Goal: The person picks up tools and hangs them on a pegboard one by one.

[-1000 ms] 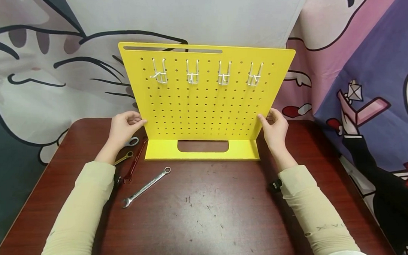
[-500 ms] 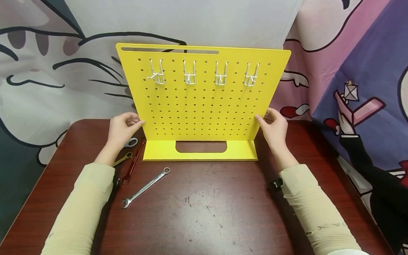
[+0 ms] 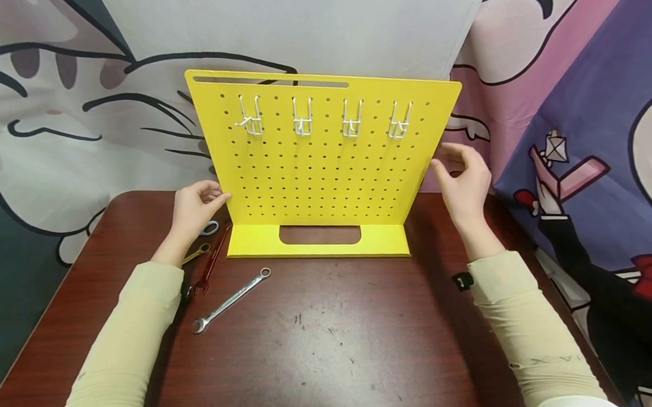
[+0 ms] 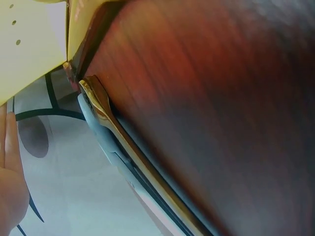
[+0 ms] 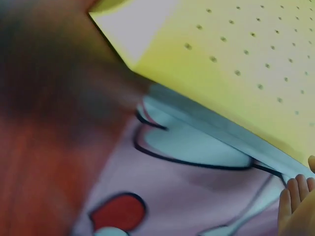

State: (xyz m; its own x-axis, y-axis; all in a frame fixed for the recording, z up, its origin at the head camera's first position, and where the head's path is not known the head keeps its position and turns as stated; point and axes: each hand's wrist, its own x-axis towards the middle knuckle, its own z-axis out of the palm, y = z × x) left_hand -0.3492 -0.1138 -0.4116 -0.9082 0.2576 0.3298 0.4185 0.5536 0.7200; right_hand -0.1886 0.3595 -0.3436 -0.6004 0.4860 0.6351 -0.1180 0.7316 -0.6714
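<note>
A yellow pegboard (image 3: 314, 162) stands upright on its flat base near the back of the table. White wire hooks (image 3: 302, 116) hang in a row across its upper part. My left hand (image 3: 191, 205) pinches the board's left edge low down, thumb in front and fingers partly hidden behind. Off the right edge, my right hand (image 3: 465, 183) is raised with loosely bent fingers and holds nothing; in the right wrist view its fingers (image 5: 295, 194) show beside the board's edge.
A silver combination wrench (image 3: 232, 300) lies in front of the board's left end. Around the left forearm lie a red wrench (image 3: 213, 261), a yellow wrench (image 3: 198, 252) and a grey-blue looped handle (image 3: 210, 228). Printed fabric (image 3: 140, 126) hangs behind the table (image 3: 331, 347).
My right hand has let go of the board's right edge and moved up and to the right. The left hand keeps its hold; the board shifted slightly left in view.
</note>
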